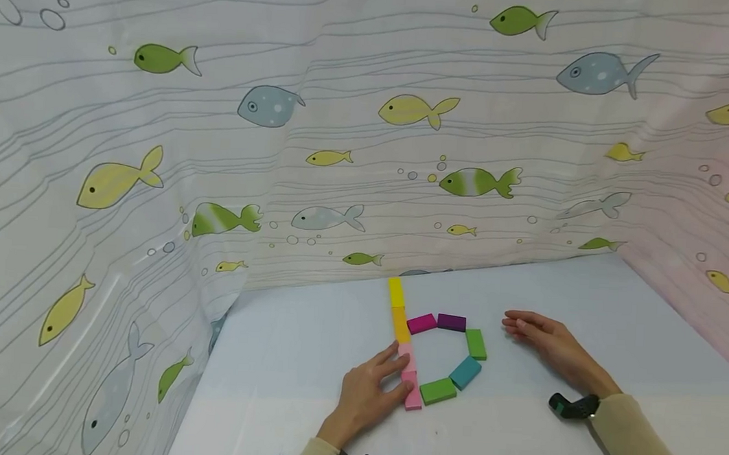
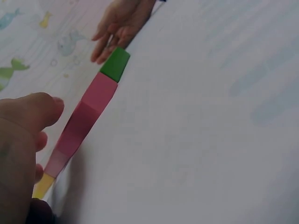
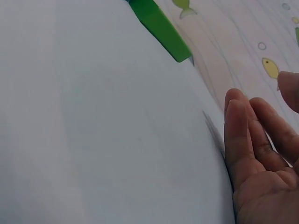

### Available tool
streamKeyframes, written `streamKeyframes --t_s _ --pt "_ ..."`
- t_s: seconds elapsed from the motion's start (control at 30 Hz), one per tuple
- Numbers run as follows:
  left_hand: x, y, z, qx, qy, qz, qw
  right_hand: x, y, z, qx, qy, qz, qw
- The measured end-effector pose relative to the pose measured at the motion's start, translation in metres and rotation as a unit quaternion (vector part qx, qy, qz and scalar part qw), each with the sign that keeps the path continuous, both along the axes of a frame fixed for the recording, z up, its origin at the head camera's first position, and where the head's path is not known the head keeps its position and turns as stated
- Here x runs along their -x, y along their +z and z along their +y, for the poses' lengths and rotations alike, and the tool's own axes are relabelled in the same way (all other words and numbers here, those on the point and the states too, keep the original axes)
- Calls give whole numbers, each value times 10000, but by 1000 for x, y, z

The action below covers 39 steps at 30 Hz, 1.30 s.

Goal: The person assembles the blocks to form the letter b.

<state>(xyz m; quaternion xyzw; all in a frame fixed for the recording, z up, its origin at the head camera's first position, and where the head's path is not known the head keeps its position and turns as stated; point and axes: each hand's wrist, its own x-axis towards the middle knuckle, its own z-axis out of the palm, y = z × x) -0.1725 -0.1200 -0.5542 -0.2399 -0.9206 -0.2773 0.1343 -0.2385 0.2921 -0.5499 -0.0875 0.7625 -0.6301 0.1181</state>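
My left hand (image 1: 365, 392) is beside the lower end of a straight column of blocks, its fingertips and thumb at a pink block (image 1: 414, 400) and the pink one above it. In the left wrist view the thumb (image 2: 44, 109) stands apart from the pink blocks (image 2: 81, 119). Above them in the column come an orange-yellow block (image 1: 400, 324) and a yellow block (image 1: 396, 292). A curve of blocks lies to the right: magenta (image 1: 422, 323), purple (image 1: 451, 322), green (image 1: 476, 344), teal (image 1: 465, 372) and another green (image 1: 438, 391). My right hand (image 1: 547, 343), fingers extended, holds nothing right of the curve.
All the blocks lie on a white table (image 1: 297, 334). Behind it and along the sides hangs a white sheet (image 1: 342, 185) printed with fish and wavy lines. Each wrist wears a black device (image 1: 574, 406).
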Motion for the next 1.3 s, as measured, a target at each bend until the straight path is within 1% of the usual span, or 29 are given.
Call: streamKeyframes --t_s 0.13,0.3,0.4,0.47,0.6,0.73,0.9,1.03,1.13,1.23,1.3 --pt "0 0 -1 -160 109 -79 9998 0 -1 -2 -60 -54 -81 9999" --pt "2 -4 -2 -438 169 -95 9989 0 -3 -1 17 -87 -79 9999" --pt "1 -9 -5 -686 287 41 9972 1 -3 -3 -25 -14 -119 9999" --pt "2 -12 -7 -882 321 133 9955 2 -3 -4 -117 57 -57 9999" --pt "6 -13 -6 -1085 287 342 9931 2 0 -3 -279 -67 -9 9996" --pt "9 -12 -4 -1079 306 359 9930 2 0 -1 -418 -146 -30 9990" --pt "8 -13 -2 -1070 434 346 9927 3 -1 0 -405 -76 -61 9991" --pt "9 -13 -1 -1115 400 193 9928 2 1 0 -341 -28 95 9994" --pt "10 -12 0 -1060 402 134 9935 1 2 2 -310 -62 59 9995" --pt "10 -12 1 -1012 436 215 9937 1 2 3 -311 -45 -55 9995" --pt "10 -11 1 -1006 401 224 9939 1 2 4 -371 -73 -30 9993"
